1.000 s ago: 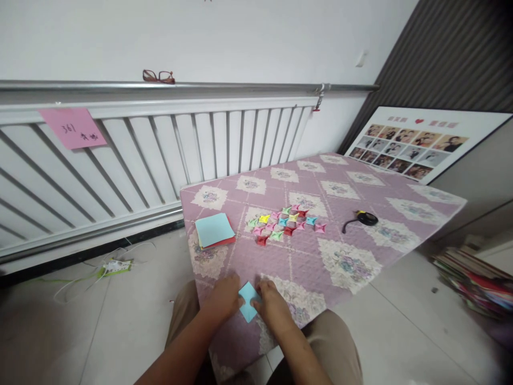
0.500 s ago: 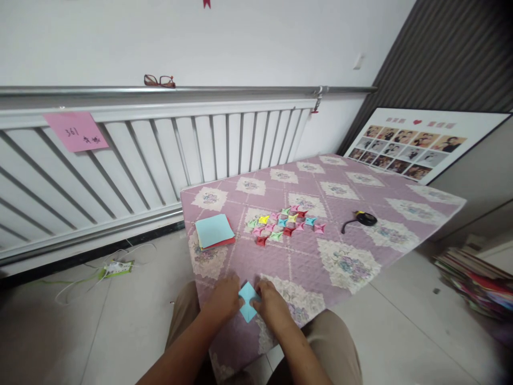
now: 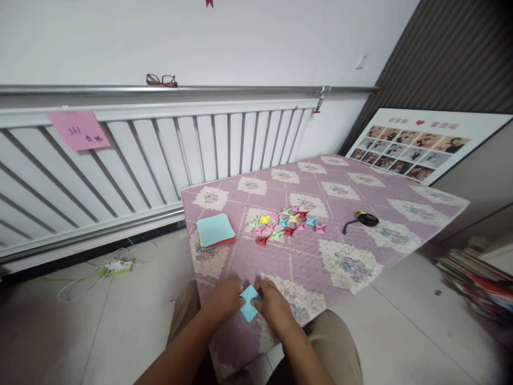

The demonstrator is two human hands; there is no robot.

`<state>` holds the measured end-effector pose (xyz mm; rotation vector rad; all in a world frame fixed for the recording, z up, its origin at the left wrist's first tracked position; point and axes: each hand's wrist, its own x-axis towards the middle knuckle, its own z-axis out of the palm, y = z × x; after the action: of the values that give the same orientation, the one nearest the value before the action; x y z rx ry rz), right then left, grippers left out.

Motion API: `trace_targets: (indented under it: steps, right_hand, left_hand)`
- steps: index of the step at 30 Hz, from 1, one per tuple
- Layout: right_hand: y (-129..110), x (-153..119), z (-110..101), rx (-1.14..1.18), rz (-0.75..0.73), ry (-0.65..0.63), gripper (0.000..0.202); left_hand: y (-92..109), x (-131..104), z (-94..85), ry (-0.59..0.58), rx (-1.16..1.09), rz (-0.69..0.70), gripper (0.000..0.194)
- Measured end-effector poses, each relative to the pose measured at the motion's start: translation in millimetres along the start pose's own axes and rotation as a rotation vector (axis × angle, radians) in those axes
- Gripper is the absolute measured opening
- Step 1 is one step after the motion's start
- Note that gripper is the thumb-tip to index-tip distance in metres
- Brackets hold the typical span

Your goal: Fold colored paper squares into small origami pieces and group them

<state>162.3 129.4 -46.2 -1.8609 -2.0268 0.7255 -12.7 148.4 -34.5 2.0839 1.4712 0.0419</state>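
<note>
Near the front edge of the table, a small blue folded paper (image 3: 250, 310) lies in a diamond shape with crease lines on it. My left hand (image 3: 228, 297) grips its left corner, fingers curled and thumb on top. At the opposite corner, my right hand (image 3: 272, 301) pinches the paper the same way. Beyond my left hand rests a stack of square paper (image 3: 216, 230), light blue on top with red below. Several small folded paper stars (image 3: 284, 223) in pink, green, red, yellow and blue sit in rows further back.
A purple floral tablecloth (image 3: 256, 262) covers the table. A black tape measure (image 3: 367, 218) lies to the right. Behind stands a white radiator (image 3: 208, 144) with glasses (image 3: 161, 80) on the pipe above. A photo board (image 3: 417, 141) leans at the back right.
Both hands stay on the blue paper with almost no movement. The whole view has shifted very slightly.
</note>
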Motion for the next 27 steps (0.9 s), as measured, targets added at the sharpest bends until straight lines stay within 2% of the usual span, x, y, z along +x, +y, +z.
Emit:
trace_targets:
  steps: [10,15,19,23,25,27]
  right_hand:
    - [-3.6,2.4,-7.8,-0.007,-0.127,-0.041,0.006]
    - [-11.2,3.8,-21.7,0.005,-0.282,-0.079,0.011]
    - [-19.2,2.1,-36.6,-0.069,-0.343,0.011,0.009]
    - [-14.9,-6.5,-31.7,-0.239,-0.453,0.16,0.008]
    - [-7.3,-12.5,-19.5,-0.357,-0.563,0.275,0.009]
    - [1.4,-19.1,-4.7,-0.376,-0.613,0.348,0.012]
  left_hand:
    - [-3.1,-5.5,-3.8,0.011,-0.09,0.052,0.012]
    - [1.5,-11.8,-16.3,0.083,-0.061,0.143,0.013]
    - [4.7,-14.8,-20.6,0.187,0.054,0.244,0.013]
    - [0.1,-17.7,-4.5,0.292,0.228,0.361,0.018]
    - [-5.2,-19.5,10.5,0.327,0.304,0.42,0.02]
    - [-11.0,-21.4,26.6,0.346,0.346,0.458,0.02]
